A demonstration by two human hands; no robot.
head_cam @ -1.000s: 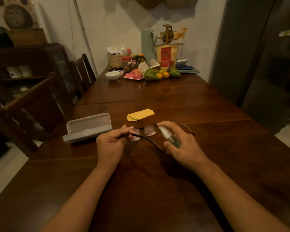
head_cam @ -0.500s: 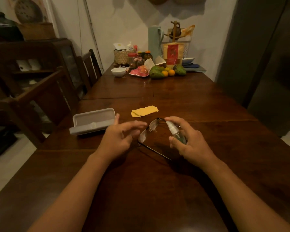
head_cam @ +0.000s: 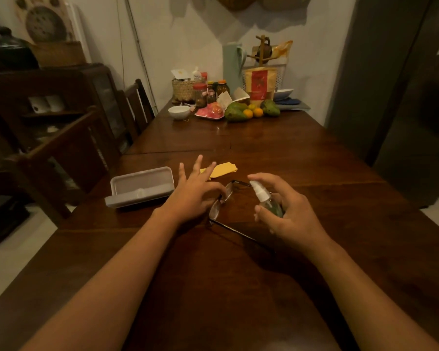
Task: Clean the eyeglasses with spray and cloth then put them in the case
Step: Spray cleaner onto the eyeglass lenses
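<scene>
Dark-framed eyeglasses (head_cam: pixel 217 209) stand on edge on the wooden table (head_cam: pixel 228 295), one temple arm running back toward me. My left hand (head_cam: pixel 194 192) pinches their frame between thumb and forefinger, the other fingers spread straight. My right hand (head_cam: pixel 287 214) grips a small clear spray bottle (head_cam: pixel 265 200) with a white nozzle aimed at the lenses, forefinger arched over its top. A folded yellow cloth (head_cam: pixel 224 168) lies just beyond my left fingers. The grey glasses case (head_cam: pixel 140 189) lies open to the left.
At the far end of the table stand a white bowl (head_cam: pixel 179 112), a pink plate (head_cam: pixel 211 113), fruit (head_cam: pixel 247 111), jars and a basket (head_cam: pixel 184 88). Wooden chairs (head_cam: pixel 69 158) line the left side. A dark cabinet (head_cam: pixel 403 97) stands at the right.
My left hand let go of the temple, shifted to the front of the frame and turned the glasses edge-on to me. The right hand keeps the bottle aimed at them.
</scene>
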